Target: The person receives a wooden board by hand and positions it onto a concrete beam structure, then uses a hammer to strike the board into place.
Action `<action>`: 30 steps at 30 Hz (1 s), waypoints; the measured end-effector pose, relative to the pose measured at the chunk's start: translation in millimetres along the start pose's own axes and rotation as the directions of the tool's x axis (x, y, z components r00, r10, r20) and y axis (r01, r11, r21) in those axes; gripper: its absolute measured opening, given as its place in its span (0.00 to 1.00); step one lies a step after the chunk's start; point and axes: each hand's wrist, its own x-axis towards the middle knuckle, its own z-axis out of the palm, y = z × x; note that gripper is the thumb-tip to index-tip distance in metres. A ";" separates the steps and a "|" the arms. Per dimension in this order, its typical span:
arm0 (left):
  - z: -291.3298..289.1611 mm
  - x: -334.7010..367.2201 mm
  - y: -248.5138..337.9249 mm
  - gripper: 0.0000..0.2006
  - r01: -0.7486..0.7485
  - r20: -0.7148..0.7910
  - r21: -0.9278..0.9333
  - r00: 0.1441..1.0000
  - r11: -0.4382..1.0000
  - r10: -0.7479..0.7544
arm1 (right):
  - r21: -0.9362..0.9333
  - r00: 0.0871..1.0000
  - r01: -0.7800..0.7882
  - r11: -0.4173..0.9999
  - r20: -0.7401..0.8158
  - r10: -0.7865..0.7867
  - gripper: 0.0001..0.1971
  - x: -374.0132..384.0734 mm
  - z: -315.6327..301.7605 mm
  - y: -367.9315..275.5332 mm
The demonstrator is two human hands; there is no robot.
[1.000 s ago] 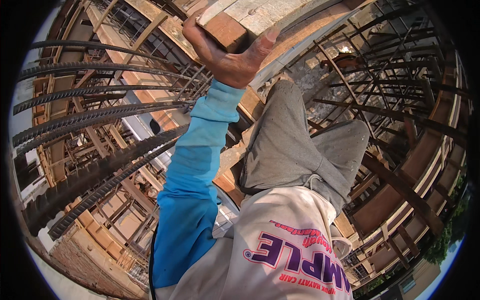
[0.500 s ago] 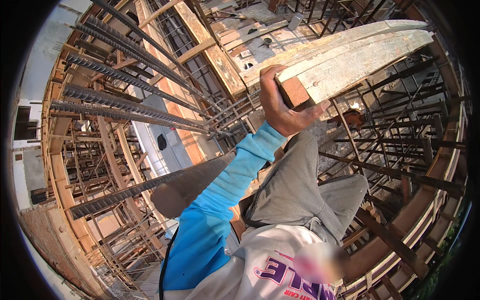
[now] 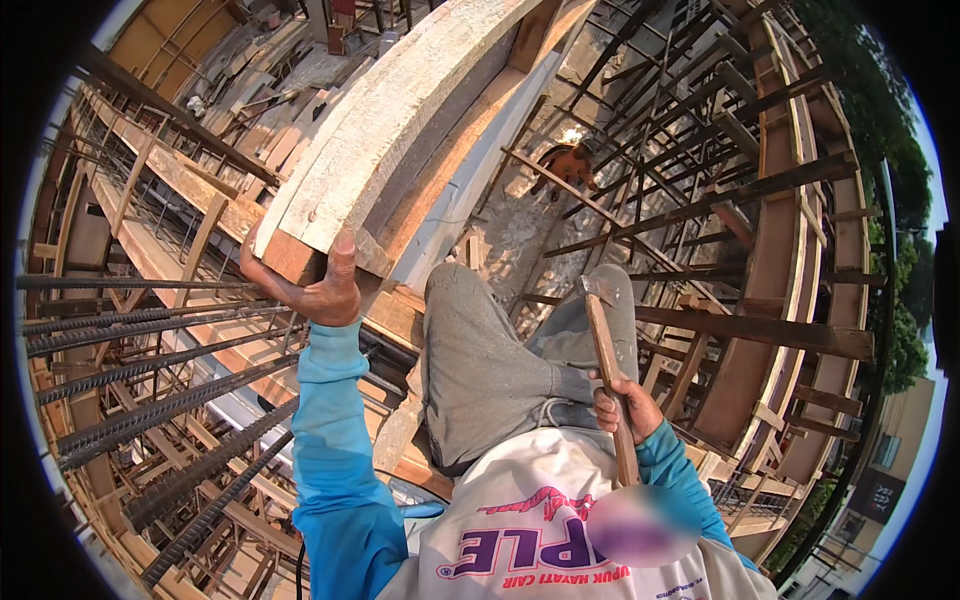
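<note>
My left hand [image 3: 325, 290] is closed round the near end of a long wooden beam [image 3: 370, 130], its thumb on the pale top board and its fingers round the outer side. The beam is made of boards nailed together, whitish on top with a reddish cut end, and runs up and away from me. In my right hand [image 3: 630, 408], low beside my lap, is a hammer [image 3: 605, 340] gripped by its wooden handle. Its grey metal head points away from me, over my knee.
Several ribbed steel bars [image 3: 160, 385] jut out at left. Timber props [image 3: 700, 190] stand in a deep drop at right, with a person [image 3: 566, 166] in orange below. A curved wooden form [image 3: 765, 230] edges the right side. Boards [image 3: 290, 135] lie scattered on a lower surface at the far left.
The view has swung right, so the beam and my left hand now appear farther left. My right hand and the hammer have come into view. My left hand still grips the beam's end.
</note>
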 end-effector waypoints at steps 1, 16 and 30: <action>-9.3 1.5 -1.9 0.44 0.034 -0.018 -0.019 0.999 0.999 -0.034 | -0.055 1.000 -0.008 0.998 -0.003 0.007 0.15 15.4 24.4 -0.2; -11.2 -2.2 -20.9 0.46 -0.088 -0.134 0.118 0.986 0.989 0.103 | -0.108 0.996 -0.035 0.994 -0.088 0.026 0.07 183.9 148.7 5.3; -5.1 2.0 -5.3 0.48 -0.004 -0.088 0.030 0.996 1.000 0.007 | -0.272 0.971 -0.238 0.932 -0.038 0.237 0.08 219.9 151.0 39.0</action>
